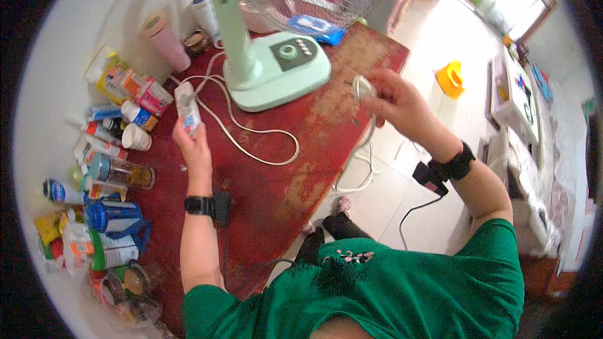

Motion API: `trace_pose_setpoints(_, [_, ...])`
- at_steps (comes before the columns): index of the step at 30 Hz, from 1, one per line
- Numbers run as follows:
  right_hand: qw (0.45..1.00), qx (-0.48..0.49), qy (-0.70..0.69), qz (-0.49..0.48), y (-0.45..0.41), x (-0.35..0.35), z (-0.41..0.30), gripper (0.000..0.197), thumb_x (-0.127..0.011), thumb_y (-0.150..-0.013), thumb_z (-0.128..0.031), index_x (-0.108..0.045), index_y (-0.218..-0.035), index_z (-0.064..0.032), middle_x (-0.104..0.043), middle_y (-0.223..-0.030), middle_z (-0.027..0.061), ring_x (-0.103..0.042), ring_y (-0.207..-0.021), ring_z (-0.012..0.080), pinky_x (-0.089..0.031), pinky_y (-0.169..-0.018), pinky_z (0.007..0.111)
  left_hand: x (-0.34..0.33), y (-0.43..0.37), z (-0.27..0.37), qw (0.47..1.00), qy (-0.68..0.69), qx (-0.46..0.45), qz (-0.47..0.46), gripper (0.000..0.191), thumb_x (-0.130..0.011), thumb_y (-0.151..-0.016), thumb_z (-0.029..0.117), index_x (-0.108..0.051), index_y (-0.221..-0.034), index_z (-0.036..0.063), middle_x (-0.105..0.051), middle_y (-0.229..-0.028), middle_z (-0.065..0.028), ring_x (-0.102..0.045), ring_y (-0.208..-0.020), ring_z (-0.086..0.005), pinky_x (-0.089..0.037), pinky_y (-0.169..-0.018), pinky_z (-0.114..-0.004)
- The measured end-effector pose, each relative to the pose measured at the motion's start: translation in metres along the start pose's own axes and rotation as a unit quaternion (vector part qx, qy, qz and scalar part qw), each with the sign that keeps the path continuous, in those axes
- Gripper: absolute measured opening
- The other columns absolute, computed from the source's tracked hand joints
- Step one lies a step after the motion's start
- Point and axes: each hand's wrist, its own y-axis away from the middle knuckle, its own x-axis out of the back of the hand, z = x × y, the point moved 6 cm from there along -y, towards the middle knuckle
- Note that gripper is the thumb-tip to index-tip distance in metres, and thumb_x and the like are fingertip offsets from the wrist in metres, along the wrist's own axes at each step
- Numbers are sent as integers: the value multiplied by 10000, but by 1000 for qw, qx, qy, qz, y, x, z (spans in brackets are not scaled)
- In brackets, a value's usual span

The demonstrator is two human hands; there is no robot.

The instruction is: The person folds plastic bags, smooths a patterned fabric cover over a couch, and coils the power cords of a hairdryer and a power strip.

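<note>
My left hand [192, 143] holds the near end of a white power strip [187, 101] above the red tabletop. In my right hand [391, 96] is a white electrical plug [362, 88], its prongs pointing left and its cable hanging down past the table's edge. A pale green electric fan [278, 68] stands on the table beyond and between my hands, with a dial and buttons on its base. A white cable [264, 131] loops across the tabletop between the power strip and the fan.
Along the wall at left stand a pink tumbler [168, 44], boxes, bottles and a blue-lidded jar [122, 170]. The worn red table [264, 188] ends diagonally at right. A blue packet [320, 29] lies behind the fan. On the tiled floor sits a yellow plastic object [451, 80].
</note>
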Motion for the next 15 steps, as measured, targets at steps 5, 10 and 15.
trace_pose_setpoints(5, [987, 155, -23, 44, 40, 27, -35, 361, -524, -840, -165, -404, -1140, -5, -555, -926, 74, -559, -733, 96, -494, -556, 194, -126, 129, 133, 839, 195, -130, -491, 447, -541, -826, 197, -372, -1217, 63, -452, -1155, -70, -433, -1072, -183, -339, -920, -318])
trace_pose_setpoints(10, [972, 140, -105, 154, 97, 105, -42, 402, -590, -797, -191, -439, -1071, 62, -560, -852, 85, -559, -680, 107, -488, -582, 218, -204, 225, 190, 805, 135, -116, -565, 359, -556, -791, 102, -422, -1119, 47, -492, -1044, -82, -486, -978, -170, -428, -764, -283])
trace_pose_setpoints(15, [946, 140, -188, 225, 180, 199, -16, 382, -561, -821, -210, -441, -1084, 40, -552, -896, 73, -562, -767, 128, -509, -616, 246, -269, 299, 238, 773, 214, -16, -597, 218, -490, -830, 80, -465, -1042, 37, -500, -915, -44, -479, -880, -119, -379, -777, -241])
